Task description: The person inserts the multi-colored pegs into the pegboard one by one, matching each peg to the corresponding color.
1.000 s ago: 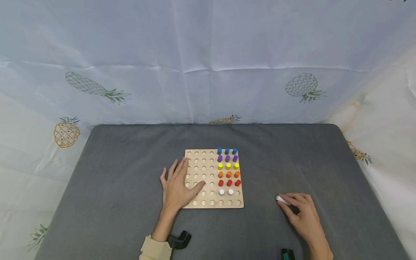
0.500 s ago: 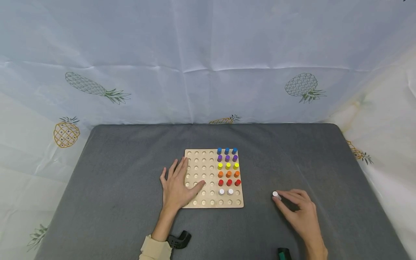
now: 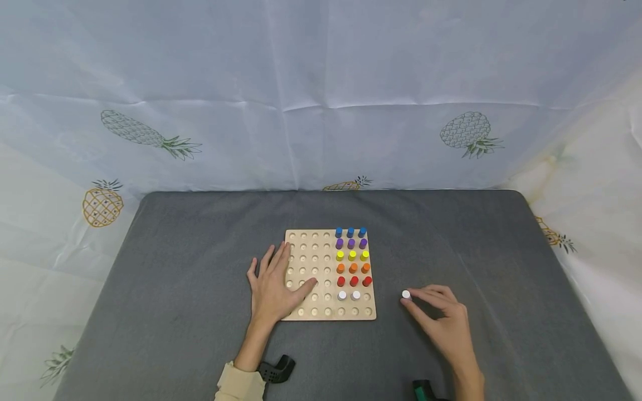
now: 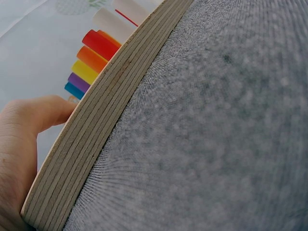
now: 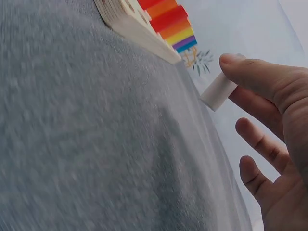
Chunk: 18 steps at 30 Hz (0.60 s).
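Note:
My left hand (image 3: 273,292) rests on the left side of a wooden peg board (image 3: 321,264), its fingers spread and its thumb lying on top. My right hand (image 3: 443,320) pinches a white peg (image 3: 405,294) between thumb and index finger, held right of the board and apart from it. In the right wrist view that white peg (image 5: 219,91) hangs tilted, and the other fingers are loosely bent. Standing in the board's right part are blue pegs (image 3: 350,232), purple pegs (image 3: 351,244), yellow pegs (image 3: 353,255), orange pegs (image 3: 353,268), red pegs (image 3: 354,282) and two white pegs (image 3: 355,296).
A grey cloth (image 3: 200,250) covers the table beneath the board. Behind it hangs a pale curtain (image 3: 301,139) with printed pineapples. Black wrist devices show near both forearms, the left device (image 3: 277,369) beside a beige sleeve (image 3: 242,384).
My right hand has moved left toward the board with the white peg, which has turned from lying sideways to showing its round end. My left hand and the board have stayed still.

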### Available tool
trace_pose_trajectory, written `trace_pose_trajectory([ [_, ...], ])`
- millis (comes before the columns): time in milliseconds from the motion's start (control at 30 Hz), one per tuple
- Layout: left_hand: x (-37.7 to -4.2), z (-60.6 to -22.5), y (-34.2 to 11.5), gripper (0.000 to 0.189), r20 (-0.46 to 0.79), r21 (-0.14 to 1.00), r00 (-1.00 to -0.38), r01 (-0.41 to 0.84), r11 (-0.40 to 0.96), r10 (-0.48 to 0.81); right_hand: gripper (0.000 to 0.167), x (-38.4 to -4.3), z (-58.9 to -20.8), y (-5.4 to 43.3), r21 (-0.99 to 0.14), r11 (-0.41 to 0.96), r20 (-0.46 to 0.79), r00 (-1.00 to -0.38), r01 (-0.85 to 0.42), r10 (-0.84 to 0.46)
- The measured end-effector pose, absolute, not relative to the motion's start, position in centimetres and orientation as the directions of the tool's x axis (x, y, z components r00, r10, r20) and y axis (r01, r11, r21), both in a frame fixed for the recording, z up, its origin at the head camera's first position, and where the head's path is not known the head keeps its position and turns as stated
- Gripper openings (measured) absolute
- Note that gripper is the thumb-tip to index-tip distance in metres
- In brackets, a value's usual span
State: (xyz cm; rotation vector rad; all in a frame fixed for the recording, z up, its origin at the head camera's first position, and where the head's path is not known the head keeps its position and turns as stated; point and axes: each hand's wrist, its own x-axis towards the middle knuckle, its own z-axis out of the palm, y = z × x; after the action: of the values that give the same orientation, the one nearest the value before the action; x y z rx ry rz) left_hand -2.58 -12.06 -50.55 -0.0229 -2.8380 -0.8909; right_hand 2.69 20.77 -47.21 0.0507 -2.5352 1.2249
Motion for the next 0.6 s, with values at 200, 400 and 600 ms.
trace_pose_trajectory([
  [200, -2.6, -50.6, -12.1, 0.101, 0.162, 0.566, -0.986, 0.064, 0.822, -0.035, 0.032, 2.5, -47.1, 19.6, -0.797, 0.56, 0.317, -0.946, -0.224, 0.073],
  [400, -2.6, -50.6, -12.1, 0.101, 0.169, 0.569, -0.985, 0.068, 0.82, -0.035, 0.031, 2.3, -47.5, 18.3, -0.818, 0.527, 0.299, -0.953, -0.232, 0.044],
  [600, -2.6, -50.7, -12.1, 0.101, 0.168, 0.569, -0.985, 0.069, 0.819, -0.033, 0.028, 2.3, -48.2, 17.1, -0.849, 0.504, 0.207, -0.978, -0.162, 0.035],
])
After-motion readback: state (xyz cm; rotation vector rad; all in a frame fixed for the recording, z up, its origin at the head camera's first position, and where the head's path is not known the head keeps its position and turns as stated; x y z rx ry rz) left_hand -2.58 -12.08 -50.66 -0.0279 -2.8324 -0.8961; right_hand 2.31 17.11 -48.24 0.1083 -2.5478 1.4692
